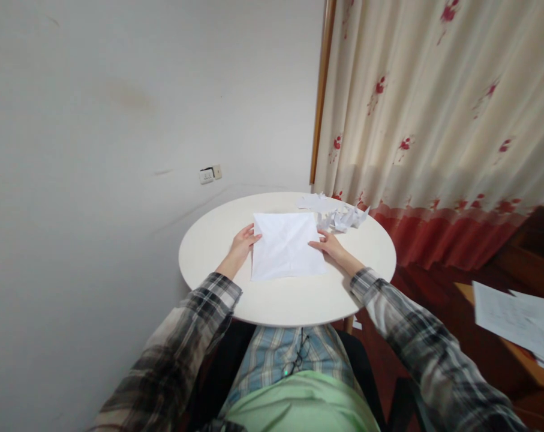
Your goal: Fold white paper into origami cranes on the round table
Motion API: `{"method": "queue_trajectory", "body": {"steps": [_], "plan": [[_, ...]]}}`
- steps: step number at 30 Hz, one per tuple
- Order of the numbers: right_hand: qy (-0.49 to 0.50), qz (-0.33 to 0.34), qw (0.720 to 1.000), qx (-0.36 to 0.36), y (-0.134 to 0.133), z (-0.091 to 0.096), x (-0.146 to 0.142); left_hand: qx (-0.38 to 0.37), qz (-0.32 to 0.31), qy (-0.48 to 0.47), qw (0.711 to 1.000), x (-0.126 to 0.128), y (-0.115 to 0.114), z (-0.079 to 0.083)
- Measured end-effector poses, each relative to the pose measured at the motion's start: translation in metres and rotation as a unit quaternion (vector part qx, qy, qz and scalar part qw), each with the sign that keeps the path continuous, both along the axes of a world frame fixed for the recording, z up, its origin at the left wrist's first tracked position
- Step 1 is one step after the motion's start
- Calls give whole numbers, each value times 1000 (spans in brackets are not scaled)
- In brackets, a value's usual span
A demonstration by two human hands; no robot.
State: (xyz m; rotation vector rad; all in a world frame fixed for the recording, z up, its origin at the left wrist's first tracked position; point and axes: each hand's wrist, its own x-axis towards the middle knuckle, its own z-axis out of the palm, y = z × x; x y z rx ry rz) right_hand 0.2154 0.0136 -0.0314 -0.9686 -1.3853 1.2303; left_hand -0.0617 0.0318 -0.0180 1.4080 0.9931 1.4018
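A square sheet of white paper with faint crease lines lies in front of me, its far edge tilted slightly up off the round white table. My left hand grips its left edge, thumb on top and fingers behind. On the opposite side my right hand pinches the right edge in the same way. Just beyond my right hand sits a cluster of folded white paper pieces. Behind that cluster is more flat white paper.
A white wall with a power socket borders the table's left and back. Floral curtains hang at the right. Printed sheets rest on a wooden surface at the lower right. A cord lies on my lap.
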Motion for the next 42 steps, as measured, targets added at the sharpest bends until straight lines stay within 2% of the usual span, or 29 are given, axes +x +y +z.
{"method": "queue_trajectory", "body": {"steps": [2, 4, 7, 9, 16, 42], "plan": [[18, 22, 1000, -4, -3, 2, -1, 5, -14, 1, 1000, 1, -1, 0], [33, 29, 999, -5, -3, 2, -2, -4, -60, 17, 998, 1, -2, 0], [54, 21, 998, -10, -1, 1, -3, -27, -134, 42, 990, 2, -3, -1], [68, 11, 998, -10, 0, 1, -3, -35, -149, 48, 987, 1, -1, -4], [100, 17, 995, -11, 1, -1, -4, -51, -131, 60, 988, -1, 5, -10], [71, -5, 997, 12, 11, -10, 0, -72, -94, 54, 992, 0, 3, -10]]}}
